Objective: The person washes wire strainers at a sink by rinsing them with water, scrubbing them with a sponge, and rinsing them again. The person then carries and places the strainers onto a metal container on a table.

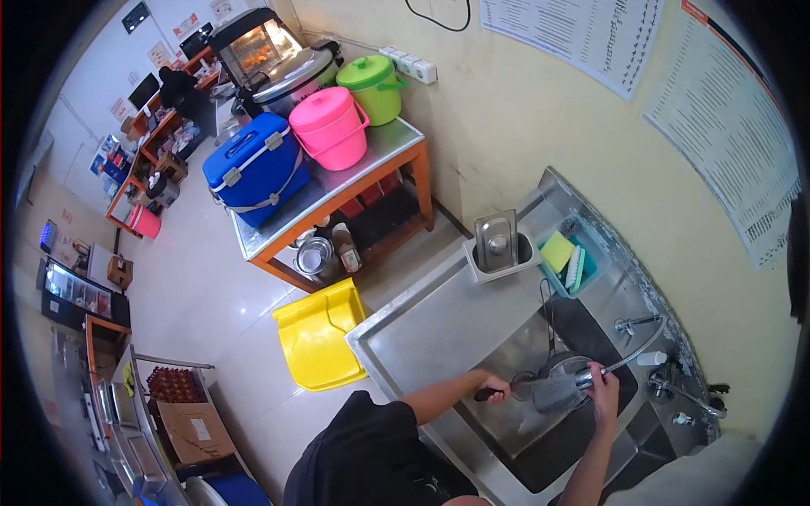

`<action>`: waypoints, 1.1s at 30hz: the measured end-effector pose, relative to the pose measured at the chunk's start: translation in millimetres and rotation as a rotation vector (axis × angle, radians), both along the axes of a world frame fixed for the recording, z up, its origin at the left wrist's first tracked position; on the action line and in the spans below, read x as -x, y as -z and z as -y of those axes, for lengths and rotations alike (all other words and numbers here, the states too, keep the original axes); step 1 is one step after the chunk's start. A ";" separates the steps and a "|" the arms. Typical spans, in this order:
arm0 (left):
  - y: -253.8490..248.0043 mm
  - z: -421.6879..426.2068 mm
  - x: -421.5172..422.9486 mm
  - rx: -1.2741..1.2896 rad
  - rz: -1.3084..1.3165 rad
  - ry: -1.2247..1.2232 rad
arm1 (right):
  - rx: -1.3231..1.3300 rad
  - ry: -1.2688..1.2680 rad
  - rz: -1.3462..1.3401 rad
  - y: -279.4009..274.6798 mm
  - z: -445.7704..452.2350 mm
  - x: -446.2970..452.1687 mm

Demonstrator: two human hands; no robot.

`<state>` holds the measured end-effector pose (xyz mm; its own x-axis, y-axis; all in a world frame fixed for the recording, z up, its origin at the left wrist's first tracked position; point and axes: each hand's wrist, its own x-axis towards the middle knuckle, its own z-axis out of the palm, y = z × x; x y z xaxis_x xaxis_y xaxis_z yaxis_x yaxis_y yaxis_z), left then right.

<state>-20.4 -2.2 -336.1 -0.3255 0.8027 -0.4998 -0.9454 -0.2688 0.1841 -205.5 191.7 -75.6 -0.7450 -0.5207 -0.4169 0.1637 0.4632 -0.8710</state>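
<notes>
Over the metal sink (pixel 494 430), my left hand (pixel 496 389) is closed around the dark handle of a round-headed metal utensil (pixel 525 388). Its exact kind is blurred by water. My right hand (pixel 603 392) grips a spray faucet head (pixel 584 379) fed by a flexible metal hose (pixel 634 352). Water fans out leftward from the nozzle over the utensil. Behind the spray, a dark round pan-like item (pixel 564 364) is partly hidden. A thin wire-like utensil (pixel 549 316) leans at the basin's far edge.
A steel container (pixel 498 270) and a teal basin (pixel 595 268) with a yellow sponge (pixel 557 251) and brush (pixel 575 268) stand behind the sink. Taps (pixel 666 386) line the wall. Left are a yellow lid (pixel 321 337) and a table (pixel 337 190) bearing a blue cooler (pixel 253 164) and buckets.
</notes>
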 end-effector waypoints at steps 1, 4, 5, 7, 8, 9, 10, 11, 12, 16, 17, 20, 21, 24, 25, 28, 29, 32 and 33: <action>1.9 -3.9 2.3 0.032 -0.035 0.038 | -0.001 -0.003 0.004 -0.7 -2.8 -2.9; -12.2 0.6 -7.7 0.625 -0.373 0.008 | -0.004 0.019 0.021 1.5 6.6 -5.8; -22.4 1.0 -11.1 0.815 -0.492 0.009 | -0.013 0.035 0.021 -0.5 8.1 -7.2; -1.6 -7.9 -17.0 1.057 -0.888 -0.094 | 0.015 0.081 0.024 3.1 24.1 -9.2; 25.5 -25.2 -17.3 1.081 -0.971 -0.086 | 0.031 0.117 0.021 7.4 26.8 -9.9; 37.9 -39.7 -16.9 1.106 -1.054 -0.080 | -0.049 0.130 -0.024 3.1 31.7 -12.0; 16.5 -34.3 -11.4 1.126 -1.036 -0.044 | -0.001 0.132 -0.097 20.0 30.8 -7.7; -11.7 -28.0 -5.6 1.145 -1.018 -0.007 | -0.039 0.137 -0.147 33.1 28.5 -1.4; 67.8 -41.0 -4.9 1.223 -1.187 -0.146 | 0.003 0.196 -0.230 56.5 26.0 4.6; 35.4 -28.2 0.6 1.281 -1.012 -0.061 | -0.170 0.174 -0.382 51.5 23.1 7.3; 40.0 -25.2 -1.2 1.294 -1.033 -0.046 | -0.178 0.151 -0.365 43.9 23.4 3.9; -44.2 -4.8 12.8 0.930 -0.517 0.164 | -0.082 0.112 -0.161 20.8 22.9 -6.5; -22.6 -6.0 10.9 0.828 -0.476 0.060 | -0.053 0.111 -0.107 11.7 25.3 -12.3; 34.4 -7.8 3.3 0.625 -0.384 -0.153 | 0.023 0.117 -0.080 7.8 25.7 -18.8; 17.6 -2.3 4.8 0.630 -0.385 -0.171 | 0.011 0.118 -0.074 5.9 25.8 -18.7; -10.3 13.9 -4.8 0.627 -0.419 -0.108 | 0.005 0.118 -0.047 6.0 29.6 -18.5; -17.7 18.5 -9.2 0.623 -0.436 -0.068 | 0.018 0.120 -0.039 7.4 30.2 -18.1; -51.6 18.0 -24.3 0.816 -0.518 0.047 | 0.067 0.132 -0.005 11.4 34.1 -17.5; -66.6 17.3 -23.6 0.930 -0.565 0.125 | 0.083 0.137 0.005 11.8 34.2 -17.5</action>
<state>3.2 -19.4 -269.5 -0.6411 0.2319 -0.7315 -0.6715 0.2919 0.6811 -188.0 157.5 -87.4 -0.8095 -0.4468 -0.3808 0.2253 0.3625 -0.9043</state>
